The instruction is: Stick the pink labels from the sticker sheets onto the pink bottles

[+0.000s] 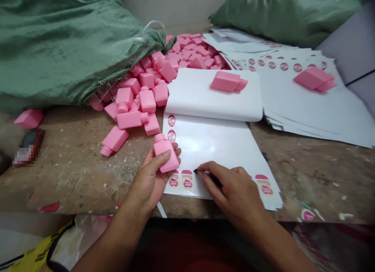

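Note:
My left hand is closed around a small pink plastic bottle, its neck tilted up and away from me. The bottle sits just above the left edge of a white sticker sheet. In my right hand is a slim black pointed tool, mostly hidden by the fingers. Its dark tip is at the sheet, beside a printed label in the near row. Much of the sheet's face is bare, and its far part is folded over, with a pink bottle lying on top.
A heap of pink bottles spills from a green sack at the left. More sticker sheets are stacked at the right under another pink bottle. A second green sack is behind. Scraps dot the worn wooden table.

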The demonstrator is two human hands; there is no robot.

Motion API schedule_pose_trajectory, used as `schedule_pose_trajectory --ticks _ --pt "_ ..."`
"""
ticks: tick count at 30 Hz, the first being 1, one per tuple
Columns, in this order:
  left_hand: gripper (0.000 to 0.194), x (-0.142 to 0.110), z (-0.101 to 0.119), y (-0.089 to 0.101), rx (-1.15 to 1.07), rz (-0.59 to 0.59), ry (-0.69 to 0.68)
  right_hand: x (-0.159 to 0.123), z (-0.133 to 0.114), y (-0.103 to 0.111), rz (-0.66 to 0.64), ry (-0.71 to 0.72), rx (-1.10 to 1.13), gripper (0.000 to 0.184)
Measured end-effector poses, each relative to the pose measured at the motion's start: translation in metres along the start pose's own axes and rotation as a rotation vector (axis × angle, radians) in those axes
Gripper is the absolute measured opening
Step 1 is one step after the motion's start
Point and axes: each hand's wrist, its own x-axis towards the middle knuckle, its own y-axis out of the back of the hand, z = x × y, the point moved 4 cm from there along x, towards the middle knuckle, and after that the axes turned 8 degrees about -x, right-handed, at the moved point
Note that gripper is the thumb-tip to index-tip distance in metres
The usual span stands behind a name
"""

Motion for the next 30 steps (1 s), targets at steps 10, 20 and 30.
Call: schedule_pose_trajectory --ticks 10,20,30 --pt "0.041 0.000 -0.001 -0.001 0.027 0.001 0.011 0.003 -0.005 0.002 -0.038 -0.030 -0.014 0.026" --pt "0.038 0.000 -0.001 0.002 -0.009 -0.009 0.001 -0.002 0.003 -0.001 -0.075 -0.100 0.100 0.031" --pt "0.038 0.002 0.002 -0.001 0.008 -0.015 -0.041 -0.030 -0.022 0.028 -0.392 -0.041 0.791 0.023"
